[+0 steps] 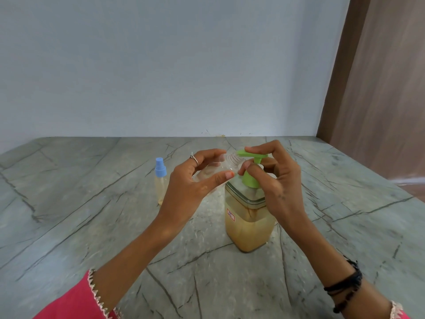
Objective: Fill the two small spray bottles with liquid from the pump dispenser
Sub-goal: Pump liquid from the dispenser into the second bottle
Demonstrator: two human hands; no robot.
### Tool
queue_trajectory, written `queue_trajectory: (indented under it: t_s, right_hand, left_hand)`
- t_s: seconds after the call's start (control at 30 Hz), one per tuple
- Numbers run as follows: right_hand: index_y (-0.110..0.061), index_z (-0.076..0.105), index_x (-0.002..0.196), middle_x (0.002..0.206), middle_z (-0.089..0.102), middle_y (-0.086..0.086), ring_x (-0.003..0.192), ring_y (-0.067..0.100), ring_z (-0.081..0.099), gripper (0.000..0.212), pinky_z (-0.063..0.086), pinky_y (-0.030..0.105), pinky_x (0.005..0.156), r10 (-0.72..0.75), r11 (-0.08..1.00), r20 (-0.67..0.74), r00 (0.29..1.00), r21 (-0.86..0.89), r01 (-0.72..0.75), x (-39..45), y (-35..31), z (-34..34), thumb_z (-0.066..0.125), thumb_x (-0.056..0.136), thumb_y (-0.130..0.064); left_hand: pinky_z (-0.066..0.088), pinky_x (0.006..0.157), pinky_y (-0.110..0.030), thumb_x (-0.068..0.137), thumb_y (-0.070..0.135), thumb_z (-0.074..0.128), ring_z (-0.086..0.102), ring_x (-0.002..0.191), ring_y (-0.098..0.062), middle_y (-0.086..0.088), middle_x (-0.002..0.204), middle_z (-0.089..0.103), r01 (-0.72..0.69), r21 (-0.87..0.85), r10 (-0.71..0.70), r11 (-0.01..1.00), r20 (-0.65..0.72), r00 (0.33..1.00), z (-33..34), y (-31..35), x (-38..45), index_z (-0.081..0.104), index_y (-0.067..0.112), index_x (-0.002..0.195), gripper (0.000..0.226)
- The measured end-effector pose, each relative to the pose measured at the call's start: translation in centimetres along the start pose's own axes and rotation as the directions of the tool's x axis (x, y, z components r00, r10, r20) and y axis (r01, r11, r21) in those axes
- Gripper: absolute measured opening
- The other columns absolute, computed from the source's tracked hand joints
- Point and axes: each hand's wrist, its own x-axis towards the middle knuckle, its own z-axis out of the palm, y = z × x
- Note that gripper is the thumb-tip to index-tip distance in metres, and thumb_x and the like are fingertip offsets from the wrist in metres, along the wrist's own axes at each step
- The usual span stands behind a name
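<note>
Nearest you, a pink sleeve (76, 302) with a pale trimmed edge covers your left forearm, and dark thread bands (347, 285) wrap your right wrist. Both arms reach forward over the grey veined surface (92, 226).

Just beyond them the pump dispenser (249, 217) stands upright on the surface, a square clear bottle roughly half full of amber liquid, with a small red-edged label on its left face and a green pump head on top. Your right hand (273, 180) is at that pump: the fingers curl over the flat green top and the thumb presses against the green collar beneath, so this grip is closed on the dispenser.

Your left hand (195, 180), with a ring on one finger, holds a clear, uncapped spray bottle (220, 168) tilted sideways, its threaded neck right at the green spout. The fingers and thumb curve around its body; the plastic is so transparent and blurred that whether any liquid is inside is hard to say.

Further back and to the left, the second spray bottle (161, 184) stands upright on the surface with its blue cap on and pale amber liquid inside. Behind everything rises a pale blue wall (184, 65).
</note>
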Motion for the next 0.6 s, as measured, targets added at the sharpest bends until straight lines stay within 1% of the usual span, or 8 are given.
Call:
queue_trajectory:
  t_s: [0.07, 0.1, 0.17, 0.23, 0.37, 0.5, 0.6]
  right_hand:
    - [-0.028, 0.060, 0.078, 0.072, 0.070, 0.003, 0.066, 0.033, 0.065, 0.015, 0.050, 0.052, 0.059, 0.019, 1.000, -0.022, 1.000, -0.008, -0.019, 0.17, -0.18, 0.12, 0.061, 0.078, -0.013]
    - [-0.027, 0.059, 0.075, 0.073, 0.070, 0.004, 0.065, 0.036, 0.064, 0.013, 0.050, 0.055, 0.058, 0.023, 1.000, -0.033, 0.999, -0.017, -0.024, 0.27, -0.19, 0.18, 0.061, 0.077, -0.014]
    - [-0.026, 0.057, 0.073, 0.073, 0.070, 0.003, 0.065, 0.038, 0.064, 0.007, 0.049, 0.058, 0.058, 0.025, 0.999, -0.039, 0.999, -0.033, -0.026, 0.39, -0.13, 0.29, 0.061, 0.074, -0.020]
    - [-0.027, 0.057, 0.077, 0.072, 0.070, 0.004, 0.064, 0.036, 0.064, 0.003, 0.049, 0.058, 0.057, 0.021, 0.999, -0.032, 0.999, -0.048, -0.023, 0.33, 0.01, 0.28, 0.060, 0.075, -0.025]
    - [-0.032, 0.059, 0.090, 0.073, 0.071, -0.002, 0.068, 0.021, 0.069, 0.018, 0.053, 0.050, 0.061, -0.018, 0.997, -0.012, 1.000, -0.079, 0.017, -0.07, 0.25, 0.08, 0.058, 0.085, -0.014]
    - [-0.034, 0.059, 0.098, 0.074, 0.071, -0.004, 0.070, 0.020, 0.069, 0.024, 0.053, 0.042, 0.061, -0.045, 0.995, 0.006, 0.999, -0.091, 0.045, -0.18, 0.36, 0.00, 0.057, 0.086, -0.013]
    - [-0.033, 0.060, 0.101, 0.075, 0.071, -0.005, 0.071, 0.018, 0.069, 0.024, 0.053, 0.037, 0.062, -0.047, 0.995, 0.017, 0.999, -0.085, 0.049, -0.20, 0.51, -0.09, 0.057, 0.088, -0.013]
  left_hand:
    - [0.044, 0.081, -0.006, 0.063, 0.036, 0.069, 0.060, 0.099, 0.006, 0.015, 0.099, 0.067, -0.001, -0.002, 0.001, 1.000, -0.002, 1.000, 0.00, -0.06, 0.03, 0.063, 0.031, 0.101, 0.039]
    - [0.044, 0.082, -0.006, 0.062, 0.036, 0.069, 0.059, 0.099, 0.007, 0.016, 0.099, 0.067, -0.002, -0.002, 0.002, 1.000, -0.003, 1.000, 0.01, -0.08, 0.04, 0.063, 0.031, 0.101, 0.039]
    - [0.044, 0.081, -0.006, 0.062, 0.035, 0.069, 0.059, 0.098, 0.007, 0.016, 0.098, 0.067, -0.004, 0.003, 0.004, 1.000, -0.002, 1.000, 0.01, -0.14, 0.05, 0.062, 0.032, 0.101, 0.039]
    - [0.044, 0.082, -0.006, 0.062, 0.035, 0.069, 0.059, 0.098, 0.007, 0.016, 0.099, 0.067, -0.005, 0.007, 0.005, 1.000, -0.002, 1.000, 0.02, -0.15, 0.02, 0.062, 0.033, 0.101, 0.039]
    - [0.043, 0.081, -0.006, 0.064, 0.034, 0.069, 0.060, 0.099, 0.005, 0.014, 0.100, 0.067, -0.008, -0.005, 0.008, 1.000, -0.001, 1.000, 0.06, -0.11, -0.02, 0.063, 0.030, 0.102, 0.039]
    - [0.044, 0.080, -0.006, 0.064, 0.034, 0.069, 0.060, 0.099, 0.004, 0.015, 0.100, 0.067, -0.004, -0.010, 0.004, 1.000, -0.009, 1.000, 0.05, -0.19, 0.00, 0.063, 0.030, 0.102, 0.039]
    - [0.044, 0.080, -0.006, 0.064, 0.035, 0.069, 0.060, 0.099, 0.004, 0.015, 0.100, 0.067, -0.002, 0.003, 0.002, 1.000, -0.009, 1.000, 0.08, -0.25, -0.02, 0.062, 0.032, 0.102, 0.038]
